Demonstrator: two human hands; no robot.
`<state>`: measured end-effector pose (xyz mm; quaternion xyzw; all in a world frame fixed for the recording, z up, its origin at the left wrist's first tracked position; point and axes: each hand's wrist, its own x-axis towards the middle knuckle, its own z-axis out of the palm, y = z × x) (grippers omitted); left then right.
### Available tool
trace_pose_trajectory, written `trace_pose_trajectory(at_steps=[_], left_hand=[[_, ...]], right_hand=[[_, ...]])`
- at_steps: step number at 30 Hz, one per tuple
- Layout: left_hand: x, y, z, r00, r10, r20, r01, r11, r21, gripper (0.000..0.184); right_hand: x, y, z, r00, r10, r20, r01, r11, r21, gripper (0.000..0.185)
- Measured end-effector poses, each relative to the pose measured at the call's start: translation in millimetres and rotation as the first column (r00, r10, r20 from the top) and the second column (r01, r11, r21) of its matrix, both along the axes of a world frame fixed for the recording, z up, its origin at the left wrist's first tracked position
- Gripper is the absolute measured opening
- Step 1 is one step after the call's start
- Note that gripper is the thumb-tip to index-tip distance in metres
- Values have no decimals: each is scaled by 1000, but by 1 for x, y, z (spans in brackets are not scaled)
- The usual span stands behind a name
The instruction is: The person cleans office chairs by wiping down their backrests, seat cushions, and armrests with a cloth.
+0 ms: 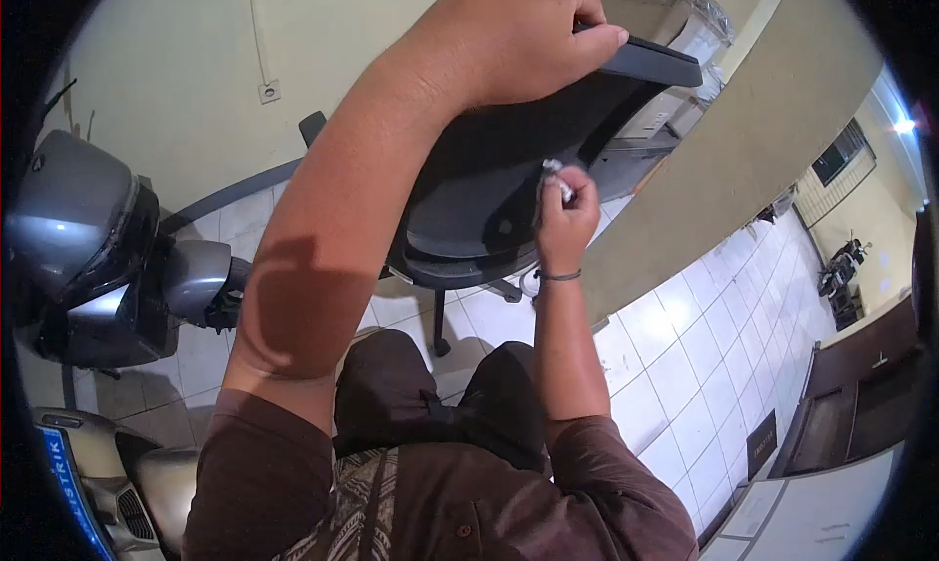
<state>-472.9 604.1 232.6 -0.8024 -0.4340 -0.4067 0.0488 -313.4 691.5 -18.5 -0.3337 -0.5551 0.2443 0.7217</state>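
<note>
My left hand (533,38) is at the top edge of a dark office chair's backrest (660,62), its fingers closed over the rim. Lower and to the right, my right hand (567,209) is closed around a small crumpled whitish cloth (553,167). That hand is in front of the right side of the black backrest. A dark band circles the right wrist. Below the hands are the chair's seat (450,268) and a caster leg (439,326).
Grey motor scooters (68,219) stand on the left. A beige partition (714,140) runs diagonally on the right. Wrapped boxes (699,38) are behind the chair. White cabinets (831,512) are at the lower right, and a motorcycle (846,268) stands far off on the tiled floor.
</note>
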Motion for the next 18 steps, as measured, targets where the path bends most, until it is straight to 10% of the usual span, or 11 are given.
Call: trace_pose_trajectory(at_steps=[4, 18], left_hand=[[0, -10, 1, 998, -65, 25, 64, 997, 37, 33], [-7, -6, 0, 990, -109, 93, 105, 993, 45, 34]], right_hand=[[-32, -24, 68, 978, -43, 206, -54, 895, 443, 13], [-57, -37, -30, 721, -98, 686, -121, 957, 264, 19]])
